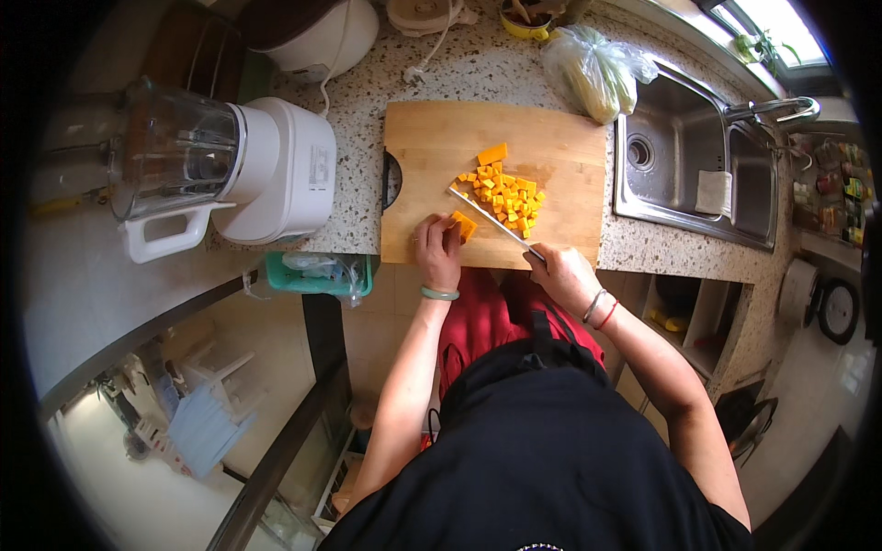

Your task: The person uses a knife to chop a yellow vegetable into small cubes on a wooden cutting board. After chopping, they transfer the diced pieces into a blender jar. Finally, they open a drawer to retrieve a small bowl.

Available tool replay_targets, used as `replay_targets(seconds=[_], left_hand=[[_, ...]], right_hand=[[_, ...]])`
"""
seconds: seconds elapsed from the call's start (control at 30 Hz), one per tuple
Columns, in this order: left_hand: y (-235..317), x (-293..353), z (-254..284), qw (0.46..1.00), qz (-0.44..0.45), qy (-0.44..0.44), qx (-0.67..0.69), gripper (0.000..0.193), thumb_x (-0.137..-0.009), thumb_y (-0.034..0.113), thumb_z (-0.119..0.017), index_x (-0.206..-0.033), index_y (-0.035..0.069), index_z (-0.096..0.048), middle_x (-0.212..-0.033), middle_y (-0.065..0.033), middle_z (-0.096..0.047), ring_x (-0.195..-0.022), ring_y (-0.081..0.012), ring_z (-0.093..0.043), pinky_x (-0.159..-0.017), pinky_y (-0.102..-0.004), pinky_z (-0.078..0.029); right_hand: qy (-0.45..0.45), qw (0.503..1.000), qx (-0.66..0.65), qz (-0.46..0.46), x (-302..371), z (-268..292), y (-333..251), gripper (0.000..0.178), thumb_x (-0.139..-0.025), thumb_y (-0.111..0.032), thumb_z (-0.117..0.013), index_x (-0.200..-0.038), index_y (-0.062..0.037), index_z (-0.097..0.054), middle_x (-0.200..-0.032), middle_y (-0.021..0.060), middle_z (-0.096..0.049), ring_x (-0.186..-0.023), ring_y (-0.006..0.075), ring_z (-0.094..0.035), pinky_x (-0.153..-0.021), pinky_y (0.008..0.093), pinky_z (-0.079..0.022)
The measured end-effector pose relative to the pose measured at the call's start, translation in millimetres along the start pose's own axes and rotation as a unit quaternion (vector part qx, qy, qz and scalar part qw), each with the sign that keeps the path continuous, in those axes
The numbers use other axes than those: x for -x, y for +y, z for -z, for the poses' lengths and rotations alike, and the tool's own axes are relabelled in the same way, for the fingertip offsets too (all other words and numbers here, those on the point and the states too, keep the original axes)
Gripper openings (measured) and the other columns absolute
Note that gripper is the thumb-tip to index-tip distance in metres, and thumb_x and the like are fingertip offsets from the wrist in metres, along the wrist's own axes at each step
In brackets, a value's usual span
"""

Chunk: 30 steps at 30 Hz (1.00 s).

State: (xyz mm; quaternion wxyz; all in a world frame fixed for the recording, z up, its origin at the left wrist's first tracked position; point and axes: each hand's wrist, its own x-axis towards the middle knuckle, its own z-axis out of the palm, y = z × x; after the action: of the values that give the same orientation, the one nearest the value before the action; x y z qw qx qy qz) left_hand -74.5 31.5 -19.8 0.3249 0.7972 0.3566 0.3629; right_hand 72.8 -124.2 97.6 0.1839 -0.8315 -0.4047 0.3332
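A wooden cutting board (432, 138) lies on the speckled counter in front of me. My left hand (437, 252) rests at its near left part, fingers bent over an orange pumpkin piece (465, 226) and pressing it to the wood. In my right hand (562, 277) is the handle of a knife (496, 223). The blade slants far-left across the board, between the held piece and a heap of diced pumpkin (514, 199). A larger uncut pumpkin slab (492, 154) sits at the far end of the heap.
To the left stands a white blender (285, 174) with a clear jug. A plastic bag of pale produce (597, 73) lies beyond the board's far right corner. The steel sink (675, 119) is on the right, a cloth (714, 193) over its divider. Below the counter's edge hangs a green bin (317, 280).
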Motion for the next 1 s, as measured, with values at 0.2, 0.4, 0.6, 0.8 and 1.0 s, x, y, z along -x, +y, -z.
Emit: replay_targets(seconds=[0.2, 0.4, 0.6, 0.8, 1.0], left_hand=[[2, 1, -1, 1.0, 0.016, 0.013, 0.001, 0.012, -0.081, 0.001, -0.071, -0.089, 0.002, -0.062, -0.095, -0.0129, -0.062, -0.09, -0.0309, -0.06, -0.078, -0.0395, -0.049], [0, -4, 1, 1.0, -0.016, 0.013, -0.004, 0.012, -0.081, 0.0, -0.071, -0.086, 0.003, -0.062, -0.093, -0.0122, -0.063, -0.088, -0.0306, -0.06, -0.077, -0.0397, -0.048], [-6, -1, 0, 1.0, -0.001, -0.001, -0.001, 0.013, -0.08, 0.001, -0.071, -0.086, 0.005, -0.06, -0.097, -0.012, -0.063, -0.091, -0.0311, -0.06, -0.081, -0.0409, -0.048], [-2, -3, 2, 1.0, -0.002, -0.004, 0.018, 0.012, -0.08, -0.002, -0.069, -0.086, 0.003, -0.06, -0.094, -0.0136, -0.063, -0.09, -0.0331, -0.061, -0.08, -0.0407, -0.05], [-11, 3, 2, 1.0, 0.012, -0.021, -0.011, 0.012, -0.08, -0.001, -0.068, -0.087, 0.003, -0.06, -0.097, -0.0134, -0.062, -0.094, -0.0333, -0.06, -0.082, -0.0411, -0.049]], right_hand=[[-0.03, 0.999, 0.024, 0.015, 7, -2, -2, 0.029, -0.096, -0.029, -0.056, -0.091, -0.0022, -0.065, -0.07, 0.0243, -0.065, -0.069, 0.0432, -0.065, -0.067, 0.0504, -0.053], [-0.049, 0.998, 0.041, -0.009, 7, -8, -3, 0.03, -0.096, -0.028, -0.056, -0.086, -0.0006, -0.065, -0.07, 0.0261, -0.065, -0.07, 0.0438, -0.065, -0.068, 0.051, -0.054], [-0.082, 0.994, 0.068, -0.02, -2, 1, -17, 0.032, -0.096, -0.026, -0.054, -0.083, 0.0014, -0.063, -0.073, 0.0265, -0.065, -0.072, 0.0444, -0.066, -0.069, 0.0511, -0.054], [-0.086, 0.993, 0.08, -0.031, -7, -5, -18, 0.032, -0.096, -0.027, -0.054, -0.084, 0.0015, -0.063, -0.074, 0.0271, -0.066, -0.074, 0.0446, -0.066, -0.07, 0.0514, -0.054], [-0.05, 0.995, 0.072, -0.038, -10, -36, -12, 0.029, -0.096, -0.027, -0.054, -0.09, 0.0006, -0.062, -0.075, 0.0251, -0.067, -0.074, 0.0439, -0.066, -0.07, 0.0508, -0.054]])
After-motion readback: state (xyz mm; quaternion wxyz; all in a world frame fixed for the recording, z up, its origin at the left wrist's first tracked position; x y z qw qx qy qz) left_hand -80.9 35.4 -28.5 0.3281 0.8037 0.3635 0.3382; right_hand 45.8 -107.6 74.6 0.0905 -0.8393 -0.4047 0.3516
